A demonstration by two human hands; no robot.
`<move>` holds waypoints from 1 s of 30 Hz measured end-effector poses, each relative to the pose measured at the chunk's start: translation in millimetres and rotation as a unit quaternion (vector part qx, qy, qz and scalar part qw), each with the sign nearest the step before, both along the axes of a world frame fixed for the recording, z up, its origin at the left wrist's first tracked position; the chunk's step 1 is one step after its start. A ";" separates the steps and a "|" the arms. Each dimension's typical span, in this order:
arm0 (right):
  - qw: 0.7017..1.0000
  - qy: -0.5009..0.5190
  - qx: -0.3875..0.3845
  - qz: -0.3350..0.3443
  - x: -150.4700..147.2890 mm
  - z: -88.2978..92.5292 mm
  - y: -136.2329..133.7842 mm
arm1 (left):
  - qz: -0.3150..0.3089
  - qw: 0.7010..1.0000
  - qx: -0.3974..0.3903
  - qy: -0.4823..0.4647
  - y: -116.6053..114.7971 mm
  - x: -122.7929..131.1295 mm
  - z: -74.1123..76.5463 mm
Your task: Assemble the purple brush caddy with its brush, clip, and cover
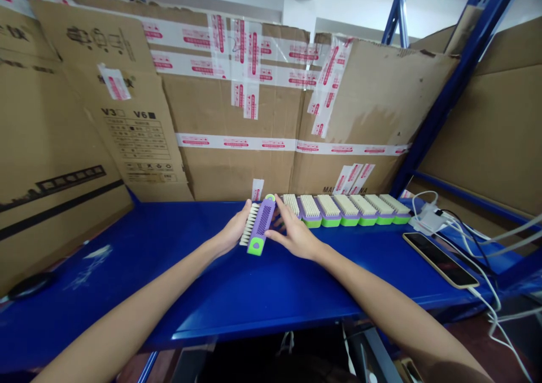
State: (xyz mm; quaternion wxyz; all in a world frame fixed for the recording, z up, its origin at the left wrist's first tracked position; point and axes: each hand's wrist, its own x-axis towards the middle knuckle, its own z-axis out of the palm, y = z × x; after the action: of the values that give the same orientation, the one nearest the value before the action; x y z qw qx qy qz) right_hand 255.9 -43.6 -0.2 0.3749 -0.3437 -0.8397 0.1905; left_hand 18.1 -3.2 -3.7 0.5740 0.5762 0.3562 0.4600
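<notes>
A purple and green scrubbing brush (261, 228) is tilted on its side above the blue tabletop, its pale bristles turned to the left. My left hand (231, 233) is closed on the bristle side, with most of its fingers hidden from view. On the other side, my right hand (298, 236) grips the brush's edge between thumb and fingers. Just behind the right hand, a row of several similar brushes (330, 207) lies along the back of the table, bristles up.
Taped cardboard (237, 168) walls the back of the blue table (203, 293). At the right lie a phone (440, 259), a white charger (429, 219) and tangled white cables. A dark round object (31, 284) rests at the far left. Blue metal posts (449, 95) frame the right side.
</notes>
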 end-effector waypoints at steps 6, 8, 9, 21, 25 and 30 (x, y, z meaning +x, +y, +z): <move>1.000 -0.005 -0.014 0.002 -1.1 6.8 -5.4 | -0.050 0.998 0.038 0.001 -10.7 2.2 1.8; 1.000 -0.009 -0.010 0.004 -0.9 7.9 -6.2 | -0.032 0.998 0.052 0.012 -12.4 2.0 2.1; 1.000 -0.012 -0.006 0.003 -0.6 8.1 -6.1 | -0.023 0.998 0.054 0.016 -12.7 2.1 2.2; 0.990 -0.100 0.095 0.036 -2.8 -1.4 -1.5 | 0.056 0.997 -0.001 -0.045 -1.6 -7.3 13.5; 0.985 -0.113 0.121 0.040 -1.3 0.2 -2.5 | 0.086 0.993 0.032 -0.070 3.1 -9.9 15.9; 0.982 -0.131 0.131 0.029 1.9 1.1 -1.4 | 0.216 0.969 0.094 -0.072 8.7 -11.7 12.0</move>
State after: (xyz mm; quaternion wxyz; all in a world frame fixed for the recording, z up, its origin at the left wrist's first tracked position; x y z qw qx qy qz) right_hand 257.8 -45.1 0.9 0.2979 -0.2893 -0.9087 0.0430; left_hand 6.4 5.5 8.3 0.4282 0.5028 0.3852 0.6446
